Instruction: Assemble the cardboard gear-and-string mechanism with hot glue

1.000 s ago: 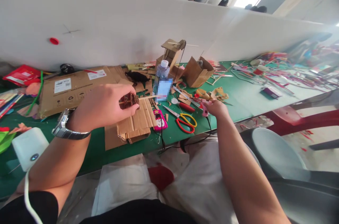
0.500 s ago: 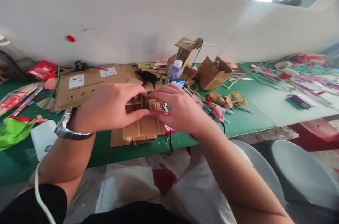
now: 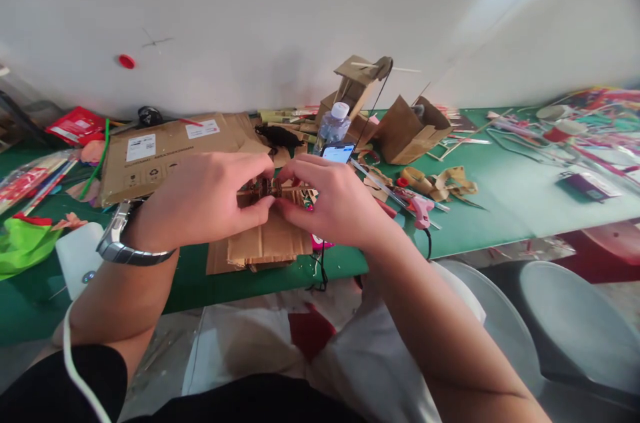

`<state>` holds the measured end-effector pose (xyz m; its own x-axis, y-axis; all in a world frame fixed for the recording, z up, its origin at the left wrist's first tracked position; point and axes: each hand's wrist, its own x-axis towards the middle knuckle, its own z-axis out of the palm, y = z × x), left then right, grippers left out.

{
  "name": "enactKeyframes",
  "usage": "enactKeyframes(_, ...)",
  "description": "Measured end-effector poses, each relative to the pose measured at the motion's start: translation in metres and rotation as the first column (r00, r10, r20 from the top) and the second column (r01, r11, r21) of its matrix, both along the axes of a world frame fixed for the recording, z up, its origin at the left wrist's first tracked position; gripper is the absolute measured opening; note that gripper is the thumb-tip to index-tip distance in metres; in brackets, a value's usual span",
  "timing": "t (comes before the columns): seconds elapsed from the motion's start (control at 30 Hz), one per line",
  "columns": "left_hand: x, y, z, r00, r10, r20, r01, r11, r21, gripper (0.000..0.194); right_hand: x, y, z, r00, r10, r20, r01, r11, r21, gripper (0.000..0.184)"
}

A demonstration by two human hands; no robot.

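Note:
My left hand (image 3: pixel 200 200), with a metal watch on its wrist, and my right hand (image 3: pixel 327 203) meet above the green table (image 3: pixel 500 196). Both pinch a small brown cardboard wheel (image 3: pixel 265 188) on a thin wooden stick between their fingertips. Most of the wheel is hidden by my fingers. Right under my hands lies a stack of cut cardboard pieces (image 3: pixel 267 243). A pink glue gun (image 3: pixel 420 208) lies on the table just right of my right hand.
A flat cardboard box (image 3: pixel 165 150) lies at the back left. A water bottle (image 3: pixel 333 126), a phone (image 3: pixel 337 153) and cardboard models (image 3: pixel 407 133) stand behind my hands. A white device (image 3: pixel 77 256) and green bag (image 3: pixel 25 243) sit at left; grey chairs (image 3: pixel 570 323) at right.
My right hand left the pink glue gun on the table and came over to the left hand. Both now pinch the cardboard wheel, held slightly higher.

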<state>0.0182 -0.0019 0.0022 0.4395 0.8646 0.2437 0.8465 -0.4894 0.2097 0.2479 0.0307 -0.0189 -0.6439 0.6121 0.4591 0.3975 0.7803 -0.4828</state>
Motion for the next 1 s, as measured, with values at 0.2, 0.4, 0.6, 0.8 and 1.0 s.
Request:
enactKeyframes(0.2, -0.001, -0.001, 0.000, 1.000, 0.013, 0.003, -0.013, 1.000, 0.014, 0.023, 0.002, 0.000, 0.000, 1.000, -0.012, 0.002, 0.012, 1.000, -0.016, 0.011)
enactKeyframes(0.4, -0.014, -0.002, 0.003, 0.999, -0.048, 0.003, 0.048, 0.997, -0.058, 0.049, 0.003, -0.003, 0.003, 0.997, -0.012, 0.072, 0.009, 0.999, 0.039, 0.016)
enactKeyframes(0.6, -0.028, -0.006, 0.003, 0.999, -0.039, 0.018, 0.040, 0.998, -0.055, 0.051, 0.003, -0.007, 0.008, 1.000, -0.002, 0.012, 0.000, 0.994, 0.108, 0.030)
enactKeyframes(0.8, -0.027, -0.006, 0.007, 0.995, -0.061, 0.082, 0.068, 0.994, -0.088, 0.049, 0.003, -0.014, 0.008, 0.997, -0.041, -0.061, 0.057, 0.960, 0.275, 0.018)
enactKeyframes(1.0, -0.025, -0.004, 0.011, 0.984, -0.062, 0.165, 0.072, 0.996, -0.057, 0.038, -0.006, -0.028, -0.001, 0.992, -0.123, -0.009, 0.115, 0.900, 0.420, 0.020)
